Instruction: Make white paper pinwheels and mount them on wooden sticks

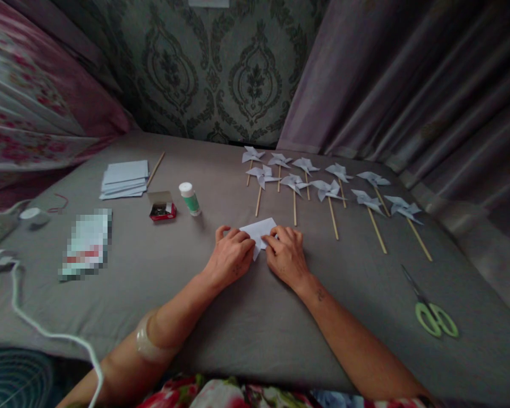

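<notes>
A sheet of white paper [259,228], partly folded, lies on the grey cloth in front of me. Gripping its left side is my left hand [232,249], with the fingers curled down on it. My right hand [287,255] pinches the right side, thumb and fingertips pressed on a folded part. A small paper corner points toward me between the hands. The fingers cover much of the sheet's edges. Just beyond my left hand stand a white and green bottle [190,199] and an open red box [162,211] with small metal pieces inside.
Several paper pinwheels [295,183] on wooden sticks lie in rows at the back right. Green-handled scissors [436,320] rest at right. A paper stack [125,175], a wooden stick [156,169] and a blurred packet [87,243] are at left, with a white cable [46,328].
</notes>
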Demonstrator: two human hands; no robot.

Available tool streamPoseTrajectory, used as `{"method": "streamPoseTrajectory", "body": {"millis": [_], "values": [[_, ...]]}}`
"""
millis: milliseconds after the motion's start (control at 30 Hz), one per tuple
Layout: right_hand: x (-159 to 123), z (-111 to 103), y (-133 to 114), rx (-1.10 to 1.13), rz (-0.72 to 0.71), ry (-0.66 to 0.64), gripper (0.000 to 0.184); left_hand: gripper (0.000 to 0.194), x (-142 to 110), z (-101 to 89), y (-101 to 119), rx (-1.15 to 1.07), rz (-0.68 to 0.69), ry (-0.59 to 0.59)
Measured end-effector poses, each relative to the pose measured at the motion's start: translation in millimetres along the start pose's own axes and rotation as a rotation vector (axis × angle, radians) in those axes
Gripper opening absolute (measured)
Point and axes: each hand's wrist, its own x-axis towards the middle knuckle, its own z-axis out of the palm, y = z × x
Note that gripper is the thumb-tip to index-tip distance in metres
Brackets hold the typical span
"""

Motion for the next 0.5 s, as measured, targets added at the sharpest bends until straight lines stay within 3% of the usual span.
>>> {"method": "streamPoseTrajectory", "body": {"millis": [333,500], "values": [[5,-1,-4,0.011,0.003,-0.053,0.026,0.026,0,1.4,2,0.014,-0.001,-0.045],[3,1,5,0.215,0.170,0.092,0.030,0.024,-1,5.3,0,0.021,0.004,-0.035]]}}
